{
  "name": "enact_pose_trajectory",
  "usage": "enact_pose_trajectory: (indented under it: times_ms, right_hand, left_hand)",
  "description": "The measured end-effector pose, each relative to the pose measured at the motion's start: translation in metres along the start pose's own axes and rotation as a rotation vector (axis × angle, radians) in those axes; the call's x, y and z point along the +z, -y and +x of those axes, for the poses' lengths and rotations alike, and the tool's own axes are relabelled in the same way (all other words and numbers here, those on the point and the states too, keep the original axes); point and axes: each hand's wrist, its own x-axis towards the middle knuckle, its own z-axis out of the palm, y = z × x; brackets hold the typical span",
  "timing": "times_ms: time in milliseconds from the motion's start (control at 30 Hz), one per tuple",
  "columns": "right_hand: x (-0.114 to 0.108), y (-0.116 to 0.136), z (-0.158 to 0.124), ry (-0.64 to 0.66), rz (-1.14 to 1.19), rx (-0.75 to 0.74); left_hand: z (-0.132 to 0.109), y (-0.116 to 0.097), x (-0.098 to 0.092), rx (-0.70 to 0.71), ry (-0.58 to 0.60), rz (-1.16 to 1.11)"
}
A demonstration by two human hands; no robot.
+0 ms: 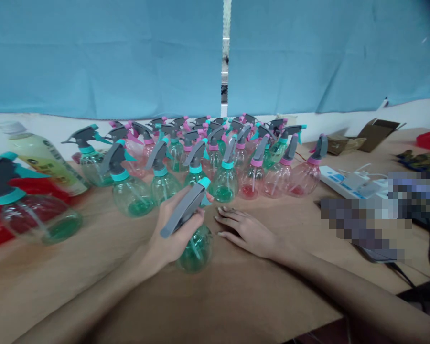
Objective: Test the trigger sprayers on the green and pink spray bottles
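Observation:
My left hand [177, 229] is wrapped round the neck of a green spray bottle [197, 251] with a grey and turquoise trigger head. The bottle is upright at the middle of the table, its nozzle pointing away from me. To its right, my right hand [249, 231] lies palm down on the tabletop, fingers stretched out and holding nothing. Just beyond my hands stand a clear green spray bottle [225, 185] and a pink spray bottle [251, 184], part of a crowded group of several such bottles.
At the left stand another green spray bottle [39, 220] and a tilted bottle with yellowish liquid [46, 155]. On the right are a white power strip [338, 181], an open cardboard box [378, 134], and a dark, partly blurred flat device [376, 251] with a cable. A blue cloth [103, 57] hangs behind.

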Motion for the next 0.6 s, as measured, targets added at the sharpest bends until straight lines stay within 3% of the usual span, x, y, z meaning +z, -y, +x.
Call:
enact_pose_trajectory:
  times_ms: [600]
  right_hand:
    - [-0.0024,0.0024,0.0006,0.006,0.006,0.005]
  left_hand:
    - [0.0030,-0.0086,-0.0010,0.035,0.003,0.030]
